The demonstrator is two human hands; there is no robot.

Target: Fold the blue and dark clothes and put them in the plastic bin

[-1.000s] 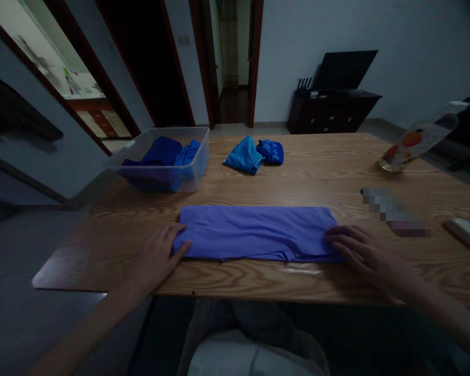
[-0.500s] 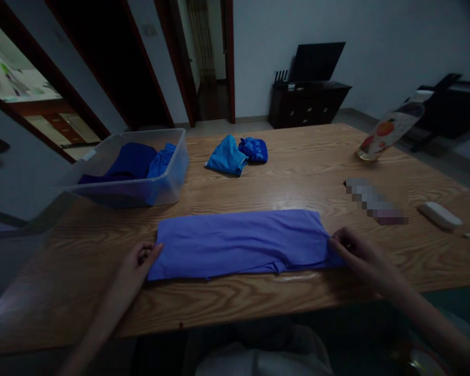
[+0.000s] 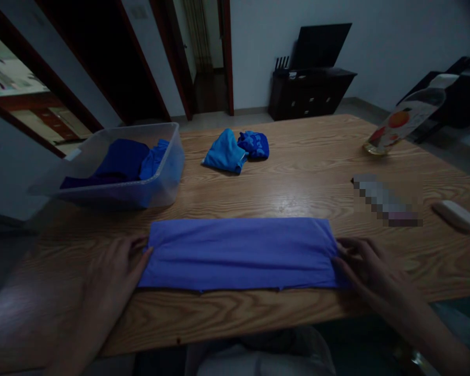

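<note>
A violet-blue cloth, folded into a long flat band, lies across the near part of the wooden table. My left hand rests at its left end, fingers stretched out with the tips on the cloth's edge. At the right end my right hand touches the cloth with its fingers curled at the edge. Farther back lie a folded light blue cloth and a balled dark blue patterned cloth.
A clear plastic tub with several blue cloths stands at the back left. A bottle with a fruit label stands at the far right, and a white oblong thing lies near the right edge. A dark cabinet stands behind.
The cloth has been drawn nearer the table's front edge and lies flatter. Both hands stay at its ends; the left fingers have stretched out from a curl.
</note>
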